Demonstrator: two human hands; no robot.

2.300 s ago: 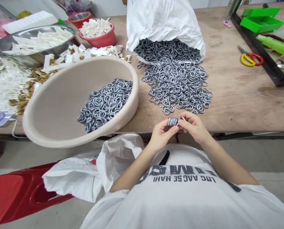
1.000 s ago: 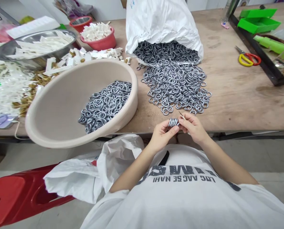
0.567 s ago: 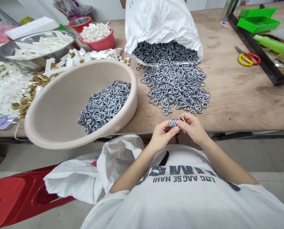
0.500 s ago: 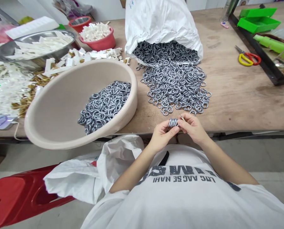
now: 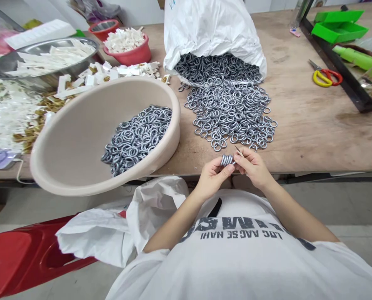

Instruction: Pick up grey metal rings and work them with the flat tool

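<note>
Rings (image 5: pixel 227 160) pinched by left hand (image 5: pixel 213 172) at table (image 5: pixel 310 143) edge could drop if fingers slacken; right hand (image 5: pixel 255 167) pinches a pick (image 5: pixel 238 151).

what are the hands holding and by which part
The left hand holds a row of grey rings at its left end and near side. The right hand pinches a thin pointed tool below its tip; the rest is mostly hidden.

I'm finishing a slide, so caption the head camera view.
Left hand holding a row of gray rings, right hand pinching a slim pointed tool, before a pile of loose rings.
</note>
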